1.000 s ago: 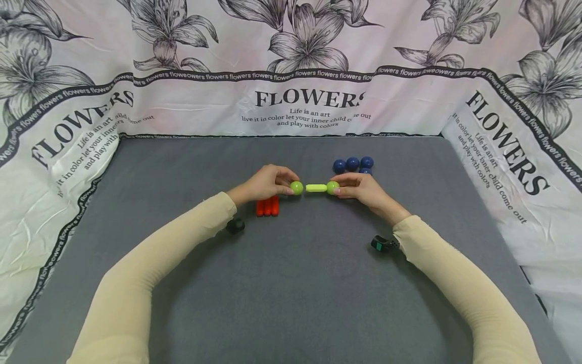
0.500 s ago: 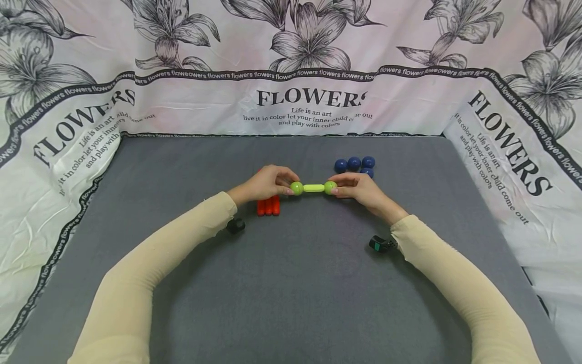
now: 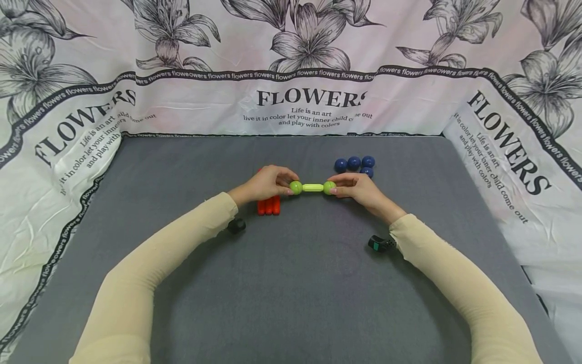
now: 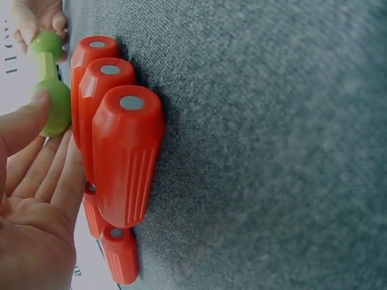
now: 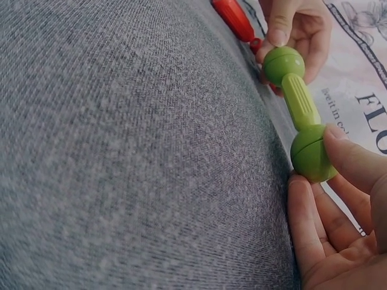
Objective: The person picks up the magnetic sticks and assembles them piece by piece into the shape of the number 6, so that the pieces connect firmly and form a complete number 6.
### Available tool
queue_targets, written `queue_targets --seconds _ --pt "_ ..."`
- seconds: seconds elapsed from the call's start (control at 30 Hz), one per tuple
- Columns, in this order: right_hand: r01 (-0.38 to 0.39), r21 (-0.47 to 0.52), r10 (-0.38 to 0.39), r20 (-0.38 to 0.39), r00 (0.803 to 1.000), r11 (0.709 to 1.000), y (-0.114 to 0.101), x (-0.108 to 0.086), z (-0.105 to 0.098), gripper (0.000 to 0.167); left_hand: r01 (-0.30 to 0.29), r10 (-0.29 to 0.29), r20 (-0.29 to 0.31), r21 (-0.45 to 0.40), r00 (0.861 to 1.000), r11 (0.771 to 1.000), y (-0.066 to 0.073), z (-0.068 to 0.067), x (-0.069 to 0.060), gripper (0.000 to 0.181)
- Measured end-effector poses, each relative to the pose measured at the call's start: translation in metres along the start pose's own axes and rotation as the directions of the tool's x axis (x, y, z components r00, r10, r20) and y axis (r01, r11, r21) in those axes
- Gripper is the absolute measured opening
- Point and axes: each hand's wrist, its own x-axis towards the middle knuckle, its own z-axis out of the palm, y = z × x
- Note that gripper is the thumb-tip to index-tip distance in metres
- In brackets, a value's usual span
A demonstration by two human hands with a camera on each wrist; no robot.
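Head view: toward the worktop's (image 3: 313,283) far edge, green balls (image 3: 296,188), pinched by the fingers (image 4: 66,175) of left hand (image 3: 265,182) and right hand (image 3: 360,188), should be pressed squarely onto the rod (image 3: 312,187), seemingly seated.

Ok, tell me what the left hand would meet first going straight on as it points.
Likely the light green rod, just past the green ball the left hand pinches; beyond it lie the second green ball and the right hand. Exact depth is hard to judge.
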Motion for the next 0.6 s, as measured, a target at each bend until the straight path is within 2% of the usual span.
queue_targets --seconds 0.33,0.6 --pt "-0.003 -0.02 0.003 -0.005 1.0 1.0 0.0013 0.0007 0.0003 0.045 0.02 -0.02 -0.014 0.036 1.0 0.999 0.0004 0.0001 -0.0029 0.039" --pt "-0.003 -0.015 0.003 -0.007 1.0 1.0 -0.0004 -0.0008 0.0004 0.044 0.029 -0.027 -0.081 0.024 0.996 0.999 -0.0006 -0.0045 -0.0093 0.039"
